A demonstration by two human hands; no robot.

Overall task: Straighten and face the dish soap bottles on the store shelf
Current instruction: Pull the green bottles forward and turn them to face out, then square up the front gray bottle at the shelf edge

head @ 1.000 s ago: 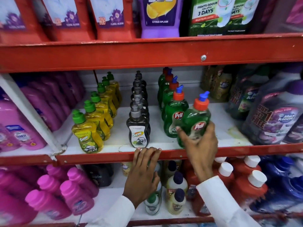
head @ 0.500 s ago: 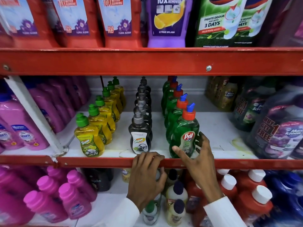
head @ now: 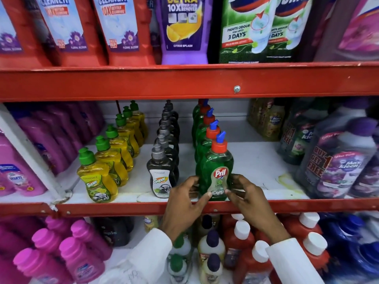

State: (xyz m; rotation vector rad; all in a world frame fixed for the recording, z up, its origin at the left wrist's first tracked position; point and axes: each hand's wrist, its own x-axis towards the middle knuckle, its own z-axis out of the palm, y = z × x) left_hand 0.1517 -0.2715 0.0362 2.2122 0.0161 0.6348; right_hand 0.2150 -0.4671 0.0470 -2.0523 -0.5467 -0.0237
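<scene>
Three rows of dish soap run front to back on the middle shelf (head: 131, 208). The front green bottle (head: 217, 160), with an orange cap and its label facing me, stands upright at the shelf's front edge. My left hand (head: 184, 203) grips its lower left side and my right hand (head: 249, 198) grips its lower right side, thumbs on the label. Behind it stands the rest of the green row (head: 206, 128). To the left are a black row (head: 164, 171) and a yellow row (head: 98, 179), both with labels facing forward.
Large purple bottles (head: 340, 160) crowd the shelf's right side, pink bottles (head: 18, 171) the left beyond a white divider (head: 30, 152). A bare white patch (head: 262, 165) lies right of the green row. Red shelf rails sit above and below; more bottles fill the lower shelf.
My right hand slid the front green bottle left into line with its row. My left hand rose from the shelf rail and took hold of the bottle's other side. The view tilted up.
</scene>
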